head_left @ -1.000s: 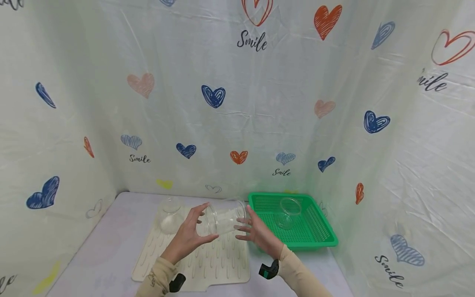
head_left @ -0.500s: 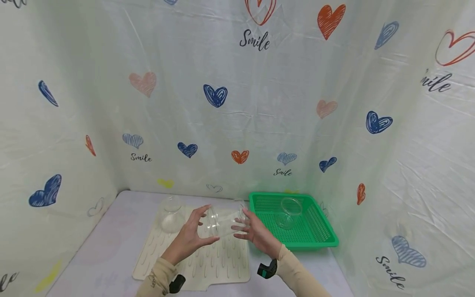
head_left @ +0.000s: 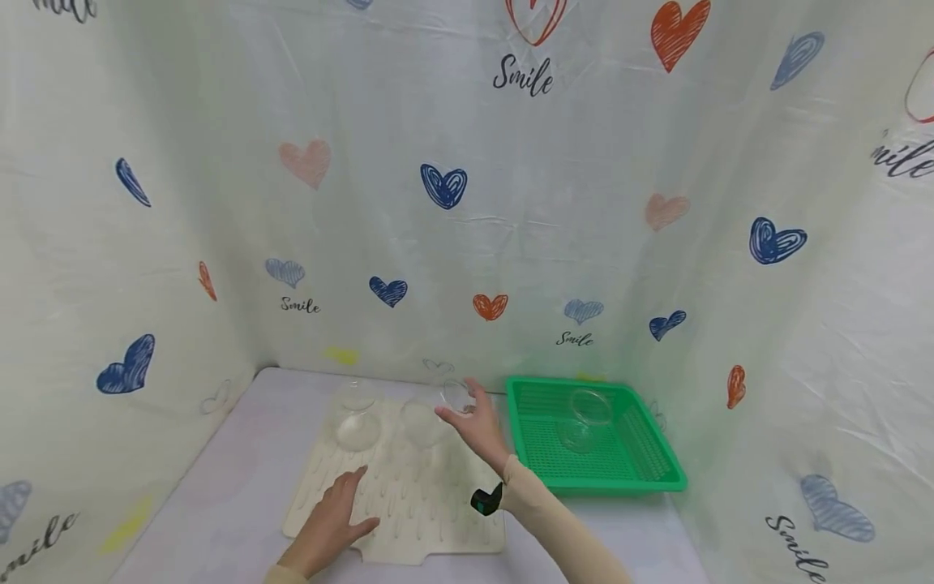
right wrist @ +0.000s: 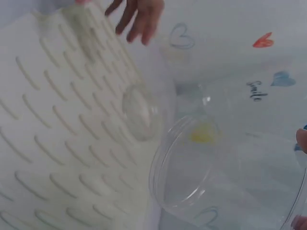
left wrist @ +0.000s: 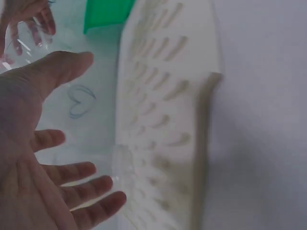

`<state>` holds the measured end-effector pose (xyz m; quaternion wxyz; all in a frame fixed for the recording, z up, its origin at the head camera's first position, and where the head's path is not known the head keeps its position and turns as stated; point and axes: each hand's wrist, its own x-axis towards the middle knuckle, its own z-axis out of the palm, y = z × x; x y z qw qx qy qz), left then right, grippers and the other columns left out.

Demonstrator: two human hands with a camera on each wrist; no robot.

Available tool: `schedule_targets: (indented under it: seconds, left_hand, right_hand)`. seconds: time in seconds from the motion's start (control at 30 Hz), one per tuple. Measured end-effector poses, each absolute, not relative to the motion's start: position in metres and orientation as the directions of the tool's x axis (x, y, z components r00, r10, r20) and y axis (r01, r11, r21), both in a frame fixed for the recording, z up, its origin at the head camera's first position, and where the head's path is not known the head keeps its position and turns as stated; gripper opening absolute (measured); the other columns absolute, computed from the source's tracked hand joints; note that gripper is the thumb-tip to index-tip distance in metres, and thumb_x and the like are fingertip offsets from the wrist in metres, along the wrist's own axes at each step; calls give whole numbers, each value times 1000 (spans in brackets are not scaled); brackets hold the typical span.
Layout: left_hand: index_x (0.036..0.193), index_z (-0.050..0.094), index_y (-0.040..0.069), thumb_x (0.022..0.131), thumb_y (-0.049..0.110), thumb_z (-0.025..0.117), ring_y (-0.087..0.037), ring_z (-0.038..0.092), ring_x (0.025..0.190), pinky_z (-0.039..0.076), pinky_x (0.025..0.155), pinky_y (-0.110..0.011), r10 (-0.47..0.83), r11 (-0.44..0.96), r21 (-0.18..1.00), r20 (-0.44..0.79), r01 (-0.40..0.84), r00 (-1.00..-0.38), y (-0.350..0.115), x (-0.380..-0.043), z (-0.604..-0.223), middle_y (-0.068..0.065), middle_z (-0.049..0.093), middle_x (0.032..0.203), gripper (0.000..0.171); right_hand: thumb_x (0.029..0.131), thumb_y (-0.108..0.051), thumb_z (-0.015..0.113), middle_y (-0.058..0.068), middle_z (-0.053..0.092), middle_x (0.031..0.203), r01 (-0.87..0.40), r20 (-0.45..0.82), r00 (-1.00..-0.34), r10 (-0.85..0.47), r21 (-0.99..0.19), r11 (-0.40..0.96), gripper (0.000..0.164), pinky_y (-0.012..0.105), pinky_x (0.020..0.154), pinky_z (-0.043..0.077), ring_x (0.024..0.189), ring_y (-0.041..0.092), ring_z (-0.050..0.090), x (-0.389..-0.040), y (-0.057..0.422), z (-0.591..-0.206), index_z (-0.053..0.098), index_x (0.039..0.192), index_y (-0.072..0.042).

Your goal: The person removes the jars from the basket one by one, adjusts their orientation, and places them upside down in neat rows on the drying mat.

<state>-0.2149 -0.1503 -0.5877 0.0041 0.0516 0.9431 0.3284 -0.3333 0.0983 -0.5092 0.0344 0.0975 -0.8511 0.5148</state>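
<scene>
— Backdrop, one: pale curtain (head_left: 525, 251) printed with hearts and "Smile", hung behind your white tabletop (head_left: 215, 478). Now, your hands?

— Right hand (head_left: 479, 426): curled about one end of a clear jar (right wrist: 232, 170), gripping it. Left hand (head_left: 330, 519): holding nothing, fingers extended, thumb wide apart from them, over the near left part of the mat.

— Position of the jar?

— Raised at the far right part of the mat, tilted, the end in your right hand the higher. Whether the lower end touches the mat, you cannot tell from here; likewise which end is the mouth.

— Recent changes?

— Half a second ago both your hands were at the jar, left at one end, right at the other. Your left has since let go and come down; the jar sits farther back. By my reading, its whole support now depends on your right grip.

— Beyond the hands?

— Ridged mat (head_left: 430, 503), cream, one. Second jar (head_left: 357, 430), clear, standing on the mat's far left part. Green basket (head_left: 613, 485), beyond your right hand, with a third jar (head_left: 584, 420) inside.
</scene>
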Motion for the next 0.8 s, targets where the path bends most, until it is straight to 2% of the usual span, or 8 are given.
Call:
schedule_targets:
  seconds: [0.1, 0.2, 0.47, 0.8]
  left_hand:
    - [139, 40, -3, 74, 39, 80, -60, 37, 122, 38, 91, -72, 65, 835, 550, -62, 20, -996, -164, -201, -612, -35, 39, 135, 87]
    - [133, 46, -5, 72, 39, 82, -65, 32, 121, 35, 90, -76, 42, 855, 518, -108, -20, -993, -174, -194, -630, -41, 37, 131, 83]
    - [130, 51, -1, 75, 36, 79, -59, 41, 118, 38, 92, -70, 24, 865, 501, -70, -14, -997, -180, -189, -640, -36, 41, 130, 71]
    - [124, 53, -4, 78, 34, 77, -53, 47, 113, 41, 90, -66, -5, 867, 499, -13, -11, -1000, -186, -188, -632, -32, 47, 127, 64]
  right_hand:
    - [80, -54, 72, 12, 36, 148, -241, 198, -971, -137, -795, 557, 79, 53, 95, 48, 126, 35, 49, -345, 84, -525, 39, 146, -24]
    - [79, -55, 73, 13, 34, 147, -249, 200, -968, -149, -723, 645, 76, 54, 94, 48, 124, 36, 52, -352, 71, -539, 43, 143, -26]
    - [79, -57, 72, 17, 34, 149, -251, 189, -968, -168, -647, 720, 76, 53, 90, 51, 122, 37, 52, -363, 50, -557, 46, 142, -25]
    - [79, -55, 73, 19, 35, 149, -273, 199, -962, -190, -614, 740, 78, 53, 90, 51, 124, 39, 50, -363, 39, -558, 45, 143, -21]
